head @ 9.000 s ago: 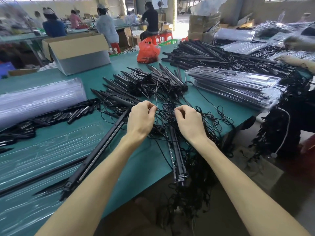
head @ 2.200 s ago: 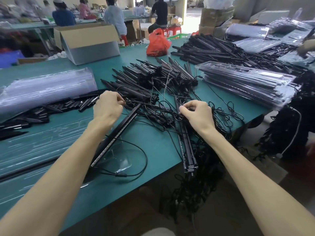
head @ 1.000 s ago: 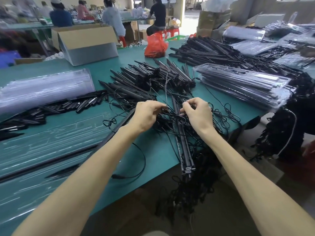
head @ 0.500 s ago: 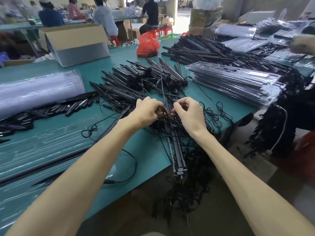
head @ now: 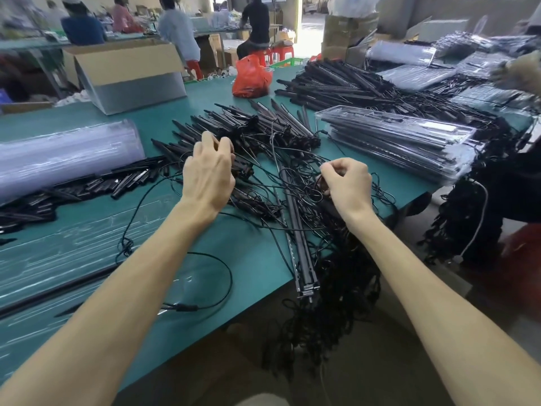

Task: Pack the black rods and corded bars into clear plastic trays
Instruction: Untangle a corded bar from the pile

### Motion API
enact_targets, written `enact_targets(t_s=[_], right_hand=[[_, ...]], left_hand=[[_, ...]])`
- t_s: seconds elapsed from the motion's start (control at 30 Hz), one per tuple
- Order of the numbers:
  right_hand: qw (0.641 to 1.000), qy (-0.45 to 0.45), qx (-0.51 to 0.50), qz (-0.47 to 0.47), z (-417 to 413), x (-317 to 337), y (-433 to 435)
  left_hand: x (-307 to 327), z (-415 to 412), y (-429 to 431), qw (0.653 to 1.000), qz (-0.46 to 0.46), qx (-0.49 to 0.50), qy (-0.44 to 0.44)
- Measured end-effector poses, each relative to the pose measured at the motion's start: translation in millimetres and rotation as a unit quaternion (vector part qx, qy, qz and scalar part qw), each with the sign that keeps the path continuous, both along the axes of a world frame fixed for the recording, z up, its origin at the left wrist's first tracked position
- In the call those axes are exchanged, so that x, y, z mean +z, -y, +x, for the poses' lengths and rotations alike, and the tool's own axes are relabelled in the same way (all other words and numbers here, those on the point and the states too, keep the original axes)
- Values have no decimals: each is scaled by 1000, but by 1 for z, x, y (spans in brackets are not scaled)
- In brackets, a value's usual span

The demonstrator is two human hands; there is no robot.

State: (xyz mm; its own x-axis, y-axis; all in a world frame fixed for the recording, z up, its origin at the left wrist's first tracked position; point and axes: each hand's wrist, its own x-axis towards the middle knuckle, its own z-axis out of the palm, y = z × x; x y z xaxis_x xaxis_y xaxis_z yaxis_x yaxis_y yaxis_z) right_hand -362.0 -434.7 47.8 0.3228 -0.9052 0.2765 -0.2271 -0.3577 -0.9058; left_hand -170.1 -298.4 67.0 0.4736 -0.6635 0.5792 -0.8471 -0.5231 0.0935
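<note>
Two hands work near the middle of the green table [head: 251, 253], and the step in hand looks like untangling, not yet packing. The right hand [head: 345, 183] is curled tight, pinching strands in the tangle of cords [head: 304, 186] that spills over the near edge. The left hand [head: 209, 174] hovers over the heap of black rods [head: 234, 124] with fingers bent; whether it grips a cord or a rod I cannot tell. One corded bar [head: 303, 259] lies under the tangle, its end jutting past the near edge. The clear tray [head: 58, 253] lies along the near-left edge, well apart from the bar, and filled trays [head: 395, 139] are stacked toward the right edge. Next, I judge, the bar's own cord must be worked free of its neighbours — gently, since a snagged loop could drag others off the table — before the bar can go across to the tray.
</note>
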Motion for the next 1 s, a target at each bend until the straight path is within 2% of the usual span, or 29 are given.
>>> enact_targets(t_s=[0.13, 0.27, 0.4, 0.53, 0.67, 0.77, 0.93, 1.0], right_hand=[[1000, -1, 5, -8, 0, 3, -3], [1000, 4, 10, -4, 0, 5, -4], [999, 33, 9, 35, 3, 6, -3], [994, 72, 38, 73, 8, 13, -2], [992, 61, 88, 67, 13, 24, 1], [992, 52, 97, 66, 11, 28, 6], [990, 12, 132, 40, 8, 25, 3], [987, -28, 157, 17, 8, 20, -3]], left_hand=[[1, 0, -2, 1000, 5, 1, -10], [-9, 3, -2, 997, 37, 20, -57], [-19, 14, -10, 990, 97, -23, -96], [-23, 15, -13, 984, 133, -83, -86], [-20, -5, 2, 962, 92, -179, -184], [-19, -23, 15, 942, 56, -214, -254], [-19, -29, 29, 939, -70, -194, -277], [-16, -27, 33, 946, -103, -166, -257]])
